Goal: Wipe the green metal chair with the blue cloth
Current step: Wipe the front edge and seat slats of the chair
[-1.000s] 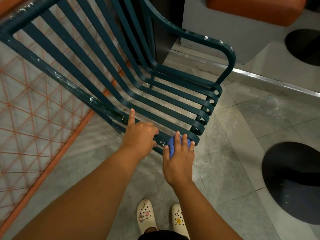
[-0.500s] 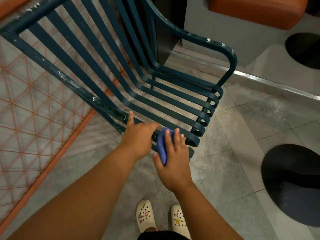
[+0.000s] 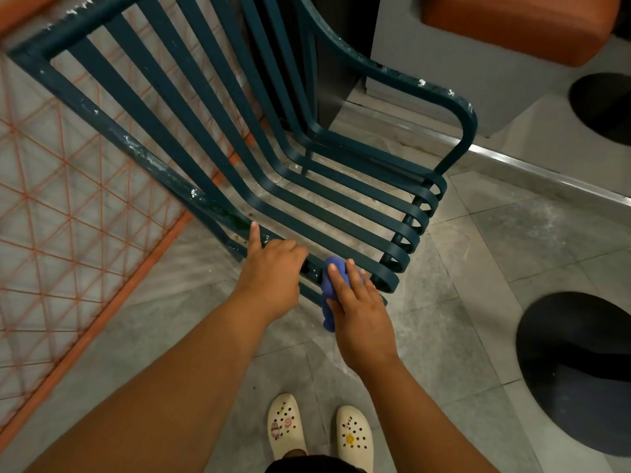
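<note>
Watching my right hand (image 3: 358,312), clamped on the blue cloth (image 3: 329,295), I see it has slid back along the green metal chair's (image 3: 307,206) near rail toward my bracing left hand (image 3: 273,268), so that rail is mid-wipe.

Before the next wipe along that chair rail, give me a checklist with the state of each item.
1. Blue cloth in the right hand: ok, fingers press it on the near rail, a tail hanging below.
2. Left hand steadying the green metal chair: ok, it rests on the same rail, index finger pointing along it.
3. Hands clear of each other: ok, a small gap shows.
4. Rail clean ahead of the cloth: not ok, white flecks and dark spots show past the left hand.
5. Feet clear of the chair: ok, cream clogs stand back on the tile.
6. Cloth dampness: cannot tell.
</note>
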The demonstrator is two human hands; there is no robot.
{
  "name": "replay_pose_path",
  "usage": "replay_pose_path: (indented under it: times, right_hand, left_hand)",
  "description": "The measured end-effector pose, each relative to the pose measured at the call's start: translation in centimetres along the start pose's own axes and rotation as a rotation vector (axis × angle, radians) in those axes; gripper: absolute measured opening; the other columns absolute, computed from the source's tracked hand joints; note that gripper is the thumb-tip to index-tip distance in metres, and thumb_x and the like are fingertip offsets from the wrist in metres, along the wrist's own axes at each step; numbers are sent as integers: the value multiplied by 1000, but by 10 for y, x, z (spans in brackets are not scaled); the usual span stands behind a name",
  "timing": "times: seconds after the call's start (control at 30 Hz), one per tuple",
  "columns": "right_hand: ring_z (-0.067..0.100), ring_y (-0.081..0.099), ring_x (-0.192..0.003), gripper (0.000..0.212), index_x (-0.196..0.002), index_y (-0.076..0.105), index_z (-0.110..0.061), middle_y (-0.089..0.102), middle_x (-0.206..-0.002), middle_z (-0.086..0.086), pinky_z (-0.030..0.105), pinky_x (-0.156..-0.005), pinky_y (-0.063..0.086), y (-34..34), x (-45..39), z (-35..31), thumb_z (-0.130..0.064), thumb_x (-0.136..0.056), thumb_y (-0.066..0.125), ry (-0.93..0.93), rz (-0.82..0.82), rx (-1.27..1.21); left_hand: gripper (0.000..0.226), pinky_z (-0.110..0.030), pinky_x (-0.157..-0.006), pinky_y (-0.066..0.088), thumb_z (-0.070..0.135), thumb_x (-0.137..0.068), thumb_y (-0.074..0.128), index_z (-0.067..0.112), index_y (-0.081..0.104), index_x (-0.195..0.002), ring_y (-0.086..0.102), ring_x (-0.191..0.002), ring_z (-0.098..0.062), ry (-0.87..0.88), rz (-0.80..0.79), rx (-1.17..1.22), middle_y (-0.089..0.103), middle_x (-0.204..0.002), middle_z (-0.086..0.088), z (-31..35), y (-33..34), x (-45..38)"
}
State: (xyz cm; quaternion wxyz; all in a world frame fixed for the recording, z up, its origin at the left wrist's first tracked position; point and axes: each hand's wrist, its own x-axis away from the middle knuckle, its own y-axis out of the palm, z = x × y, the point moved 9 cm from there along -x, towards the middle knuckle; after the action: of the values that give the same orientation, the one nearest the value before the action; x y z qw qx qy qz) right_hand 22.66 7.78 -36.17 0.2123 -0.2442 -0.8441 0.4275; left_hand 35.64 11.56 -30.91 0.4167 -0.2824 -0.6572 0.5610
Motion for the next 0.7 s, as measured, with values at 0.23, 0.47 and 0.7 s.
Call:
replay_pose_path:
  times: [0.23, 0.47, 0.7]
  right_hand:
    - [25, -13, -147, 56, -150, 3, -37, -4, -160, -5, 43, -119, -3, 4, -6, -16, -31, -103, 33, 33, 26, 50]
    - [25, 10, -148, 49, -151, 17, -32, 16, -160, 1, 43, -120, 12, -2, -16, 8, -30, -104, 30, 175, -33, -157]
    - [22, -23, -144, 78, -150, -5, -37, -12, -159, -6, 47, -119, -4, 9, 8, -20, -13, -98, 48, -96, 21, 143]
  left_hand:
    - [43, -55, -114, -5, 22, -78, 68, 27, 55, -119, 48, -119, -18, 38, -42, -67, 58, -115, 5, 1, -8, -11]
    - [43, -56, -114, -4, 20, -78, 69, 27, 56, -118, 47, -120, -19, 38, -83, -91, 58, -117, 4, 2, -9, -13]
    - [42, -58, -113, -6, 21, -80, 68, 27, 55, -119, 35, -133, -17, 43, -60, -66, 54, -127, 3, 1, -8, -8]
